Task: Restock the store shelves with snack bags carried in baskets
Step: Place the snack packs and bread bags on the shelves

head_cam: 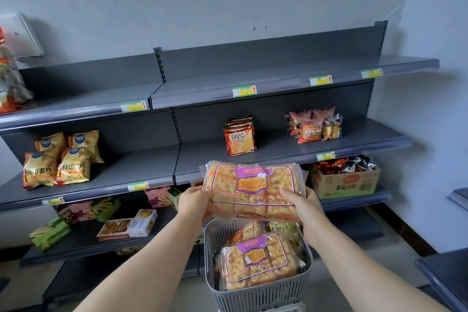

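Grey basket [258, 296] holds orange snack bags [255, 261]; left hand [195, 201], right hand [307, 213] fingers [291, 195] grip raised bag [253, 190].

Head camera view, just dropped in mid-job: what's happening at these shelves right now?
A person grips a large snack bag with the left hand and right hand, holding it above the grey basket, in front of the middle shelf. More matching bags lie in the basket. The held bag is not yet on a shelf; chip bags sit at that shelf's left.
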Tool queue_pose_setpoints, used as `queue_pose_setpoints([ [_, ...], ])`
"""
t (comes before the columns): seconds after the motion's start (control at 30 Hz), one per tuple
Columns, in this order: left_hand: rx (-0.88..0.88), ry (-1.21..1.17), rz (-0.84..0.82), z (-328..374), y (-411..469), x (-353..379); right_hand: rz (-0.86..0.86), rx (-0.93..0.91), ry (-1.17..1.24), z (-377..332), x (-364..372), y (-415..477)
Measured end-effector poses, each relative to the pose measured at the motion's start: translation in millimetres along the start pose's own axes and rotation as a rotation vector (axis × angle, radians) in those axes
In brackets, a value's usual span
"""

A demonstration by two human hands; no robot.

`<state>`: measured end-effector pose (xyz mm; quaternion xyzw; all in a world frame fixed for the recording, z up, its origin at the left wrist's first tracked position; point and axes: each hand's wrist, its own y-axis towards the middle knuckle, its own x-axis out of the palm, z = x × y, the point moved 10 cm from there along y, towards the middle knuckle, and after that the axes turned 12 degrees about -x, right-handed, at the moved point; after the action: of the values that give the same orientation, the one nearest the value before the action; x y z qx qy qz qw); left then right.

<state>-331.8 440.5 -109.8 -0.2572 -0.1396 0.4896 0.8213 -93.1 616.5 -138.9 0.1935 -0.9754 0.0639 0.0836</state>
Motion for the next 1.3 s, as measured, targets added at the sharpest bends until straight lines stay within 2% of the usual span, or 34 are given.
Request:
queue_pose_setpoints([
  [0.13,0.045,-0.014,0.011,12.3,-4.1,-10.0,-0.031,-0.063,0.013,-17.8,14.0,-0.5],
  [0.3,0.107,-0.095,0.005,32.1,0.3,-47.7,-0.110,-0.186,-0.035,-43.8,65.8,-2.8],
  [0.53,0.135,-0.192,0.070,58.7,24.5,-139.3,-0.179,-0.224,-0.083,-43.9,178.7,-2.9],
  [0.83,0.156,-0.202,0.100,109.4,73.5,-241.3,-0.197,-0.255,-0.051,-31.2,302.4,-8.0],
  [1.1,0.137,-0.151,0.091,128.4,107.3,-276.6,-0.162,-0.253,-0.042,-21.5,352.7,-6.2],
  [1.3,0.186,-0.143,-0.001,145.4,114.3,-267.7,-0.082,-0.273,-0.033,-30.2,345.8,-5.7],
])
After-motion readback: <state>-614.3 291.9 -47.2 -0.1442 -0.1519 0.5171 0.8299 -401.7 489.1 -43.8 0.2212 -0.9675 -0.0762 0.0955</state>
